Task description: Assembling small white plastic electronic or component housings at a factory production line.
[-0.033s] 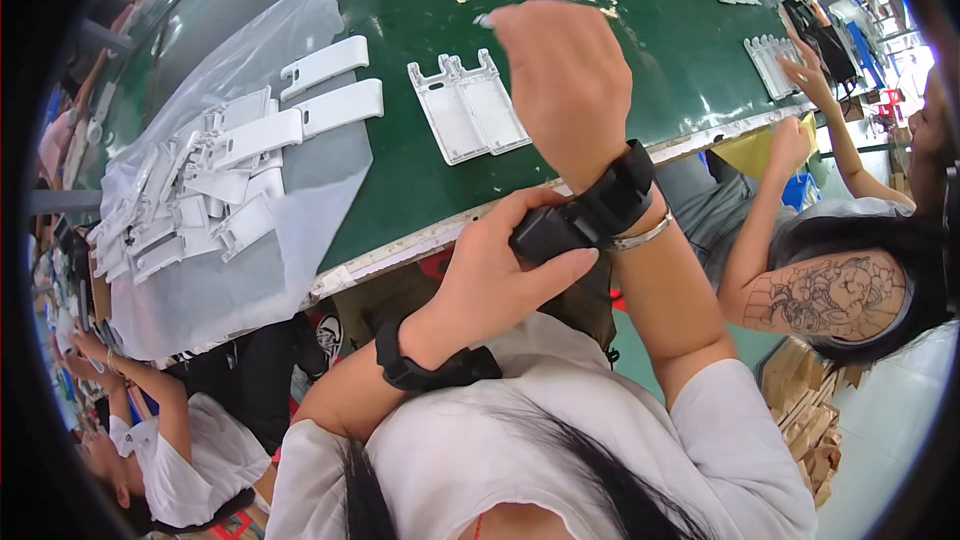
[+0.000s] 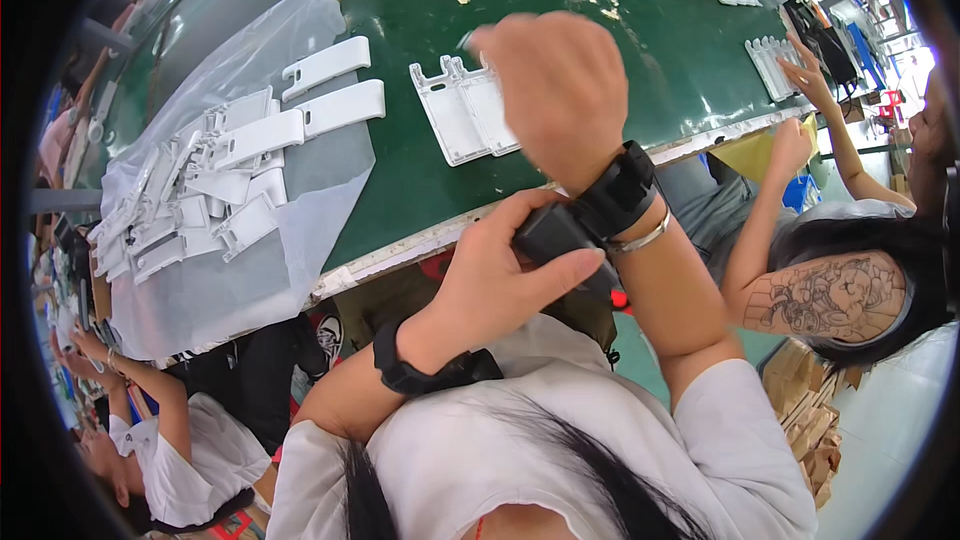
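Head view: left hand [image 2: 490, 275] pinches the black wrist device [image 2: 560, 235] strapped on the right forearm, thumb and fingers closed around its body. Right hand [image 2: 560, 90] raised above the green bench [image 2: 620, 50], loosely curled and holding nothing. White plastic parts [image 2: 465, 110] lie on the bench just beyond it; more sit on a clear bag [image 2: 250, 240] to the left. Judgement: keep the right wrist steady, grip the device by its sides, and seat it snug against the strap [image 2: 620, 190].
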`<state>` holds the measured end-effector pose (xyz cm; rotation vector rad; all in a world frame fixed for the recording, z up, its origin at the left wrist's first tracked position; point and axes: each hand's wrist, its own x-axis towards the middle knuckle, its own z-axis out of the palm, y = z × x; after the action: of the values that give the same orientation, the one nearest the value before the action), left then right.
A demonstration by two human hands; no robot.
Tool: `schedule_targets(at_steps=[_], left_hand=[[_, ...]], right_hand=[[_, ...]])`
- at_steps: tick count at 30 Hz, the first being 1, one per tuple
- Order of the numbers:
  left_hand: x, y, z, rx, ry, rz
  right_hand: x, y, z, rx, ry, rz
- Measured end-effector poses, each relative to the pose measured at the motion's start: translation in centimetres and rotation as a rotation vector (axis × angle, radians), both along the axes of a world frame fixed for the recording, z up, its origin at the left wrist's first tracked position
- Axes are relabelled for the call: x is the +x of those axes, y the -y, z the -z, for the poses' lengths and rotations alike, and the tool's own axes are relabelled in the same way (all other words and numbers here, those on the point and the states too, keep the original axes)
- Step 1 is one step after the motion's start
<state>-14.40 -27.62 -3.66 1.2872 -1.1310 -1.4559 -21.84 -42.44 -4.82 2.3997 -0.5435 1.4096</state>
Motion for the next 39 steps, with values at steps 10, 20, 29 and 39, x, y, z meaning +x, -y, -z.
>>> schedule_targets(at_steps=[10,20,29,39], left_hand=[[2.9,-1.6,0.9,-0.294,0.033,-0.002],[6.4,1.7,3.2,-0.676,1.194,-0.222],[6.9,2.1,4.2,-0.633,1.165,-0.164],[6.7,2.5,4.2,-0.581,1.185,-0.135]], right_hand=[[-1.6,-0.4,-2.0,0.843,0.187,-0.229],[2.1,1.0,1.9,0.724,-0.167,-0.188],[2.9,2.2,2.6,0.683,-0.263,-0.232],[2.8,3.1,3.7,0.350,-0.455,-0.249]])
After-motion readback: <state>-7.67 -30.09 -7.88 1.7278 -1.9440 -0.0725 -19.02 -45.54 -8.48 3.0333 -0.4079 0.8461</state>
